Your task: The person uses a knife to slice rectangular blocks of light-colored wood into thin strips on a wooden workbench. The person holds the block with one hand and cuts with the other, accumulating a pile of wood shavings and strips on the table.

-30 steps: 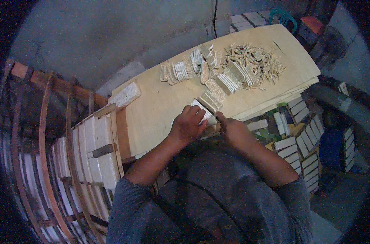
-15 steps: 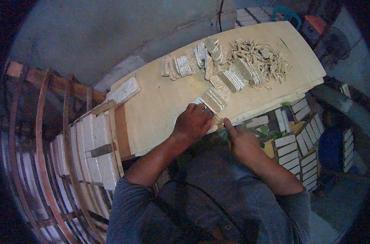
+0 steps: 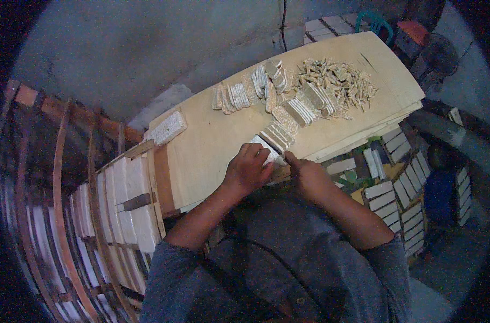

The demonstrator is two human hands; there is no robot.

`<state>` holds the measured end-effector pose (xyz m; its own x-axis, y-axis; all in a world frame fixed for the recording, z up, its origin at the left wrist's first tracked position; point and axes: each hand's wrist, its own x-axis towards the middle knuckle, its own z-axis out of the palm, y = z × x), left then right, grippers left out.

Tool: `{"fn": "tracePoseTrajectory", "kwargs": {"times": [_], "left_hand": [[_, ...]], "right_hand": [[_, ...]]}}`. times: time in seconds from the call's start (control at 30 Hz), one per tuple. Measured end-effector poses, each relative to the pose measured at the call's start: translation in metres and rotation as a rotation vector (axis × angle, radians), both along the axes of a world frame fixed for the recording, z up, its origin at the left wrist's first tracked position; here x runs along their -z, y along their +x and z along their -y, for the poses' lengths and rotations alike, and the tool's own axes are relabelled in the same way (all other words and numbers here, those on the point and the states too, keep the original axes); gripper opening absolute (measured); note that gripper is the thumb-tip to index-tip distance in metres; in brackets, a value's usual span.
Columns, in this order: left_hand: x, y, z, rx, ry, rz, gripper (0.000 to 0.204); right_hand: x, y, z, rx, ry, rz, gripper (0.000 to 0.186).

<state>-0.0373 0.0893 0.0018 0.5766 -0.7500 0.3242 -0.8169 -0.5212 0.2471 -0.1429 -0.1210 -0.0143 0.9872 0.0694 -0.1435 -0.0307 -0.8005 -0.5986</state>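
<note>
My left hand (image 3: 246,171) presses on a white-skinned, beige block (image 3: 274,157) that looks like tempeh, at the near edge of the wooden board. Its fingers are bent over the block's left end. My right hand (image 3: 308,180) is closed round a knife whose handle is mostly hidden. The thin dark knife blade (image 3: 273,145) lies along the block's far side, against the nearest cut slices (image 3: 277,133). Beyond these, more slices (image 3: 300,109) lean in overlapping rows, mottled on their faces and white along their edges.
A heap of thin offcut strips (image 3: 342,83) covers the far right of the board (image 3: 218,145). One whole block (image 3: 168,127) lies at its left end. A wooden rack (image 3: 59,177) with long white blocks (image 3: 129,199) stands left. Trays of pale blocks (image 3: 382,202) sit low on the right.
The knife blade now lies along the block beside the slices. My left hand has shifted slightly left and down, showing more of the block's white top. The whole view has tilted a little.
</note>
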Motion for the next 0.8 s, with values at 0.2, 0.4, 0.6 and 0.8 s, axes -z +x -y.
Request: {"fn": "tracePoseTrajectory", "kwargs": {"times": [0.2, 0.4, 0.6, 0.8], "left_hand": [[-0.006, -0.001, 0.003, 0.005, 0.089, 0.052, 0.029], [-0.007, -0.003, 0.004, 0.032, 0.151, -0.008, 0.031], [-0.002, -0.001, 0.002, 0.03, 0.211, -0.016, 0.035], [-0.012, -0.009, 0.0, -0.04, 0.134, -0.029, 0.03]], "right_hand": [[-0.039, -0.014, -0.002, -0.012, -0.085, -0.062, 0.076], [-0.026, -0.032, -0.006, -0.056, -0.113, -0.064, 0.081], [0.006, -0.009, -0.009, -0.044, -0.059, -0.097, 0.077], [-0.006, 0.001, -0.003, 0.007, -0.043, -0.065, 0.072]]}}
